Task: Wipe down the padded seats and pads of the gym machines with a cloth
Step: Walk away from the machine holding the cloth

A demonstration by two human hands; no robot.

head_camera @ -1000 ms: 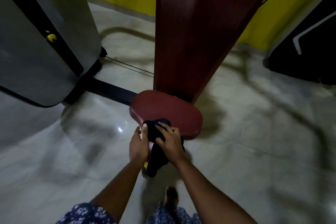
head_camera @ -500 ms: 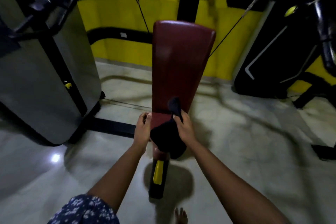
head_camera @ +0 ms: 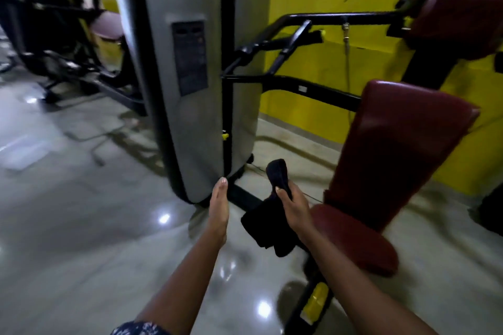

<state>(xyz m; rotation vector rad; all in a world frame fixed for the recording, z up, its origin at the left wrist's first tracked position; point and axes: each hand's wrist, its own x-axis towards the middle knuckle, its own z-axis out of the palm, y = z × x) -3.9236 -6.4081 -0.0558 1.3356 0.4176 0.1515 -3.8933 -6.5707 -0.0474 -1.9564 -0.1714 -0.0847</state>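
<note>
Right hand (head_camera: 295, 209) gripping 1 black cloth (head_camera: 268, 223), left hand (head_camera: 219, 209) flat, empty, 1 maroon seat (head_camera: 353, 242), 1 backrest (head_camera: 394, 149)

I'm counting two hands (head_camera: 219, 212) (head_camera: 295, 208), one cloth (head_camera: 268, 224), four pads (head_camera: 394, 158) (head_camera: 353, 239) (head_camera: 462, 19) (head_camera: 107, 26), one grey weight housing (head_camera: 196, 117).

Bare arms, a floral blue garment.
The left hand (head_camera: 219, 209) and right hand (head_camera: 295, 212) are bare, forearms uncovered; dark blue fabric (head_camera: 138, 329) with small white flowers shows low down.
</note>
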